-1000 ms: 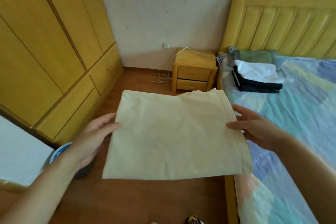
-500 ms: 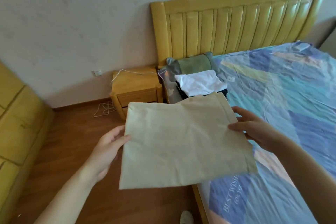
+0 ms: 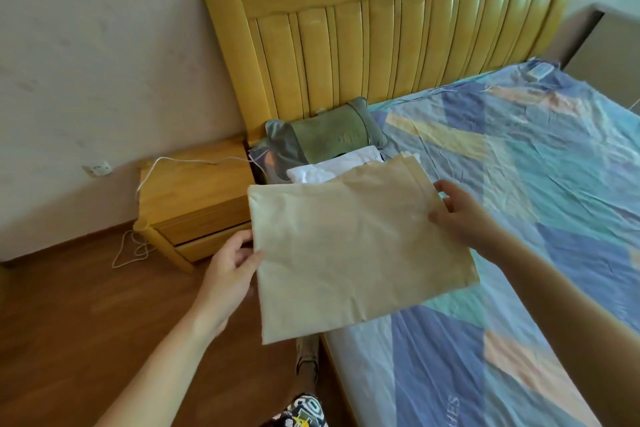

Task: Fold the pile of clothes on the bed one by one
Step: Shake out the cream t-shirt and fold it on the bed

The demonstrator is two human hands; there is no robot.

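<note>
A folded cream garment (image 3: 349, 250) hangs flat in the air over the bed's left edge. My left hand (image 3: 230, 267) grips its left edge, thumb on top and fingers underneath. My right hand (image 3: 460, 215) grips its right edge the same way. Just beyond the garment's far edge lies a folded white garment (image 3: 332, 168) on the bed; whatever is beneath it is hidden by the cream one.
The bed (image 3: 519, 218) has a blue patchwork sheet and a yellow headboard (image 3: 381, 38). A green pillow (image 3: 329, 135) lies at its head. A wooden nightstand (image 3: 194, 208) with a white cable stands on the left, on the wooden floor.
The view has swung right from the wardrobe to the headboard. Both hands have carried the cream garment over the bed's edge, closer to the folded white garment.
</note>
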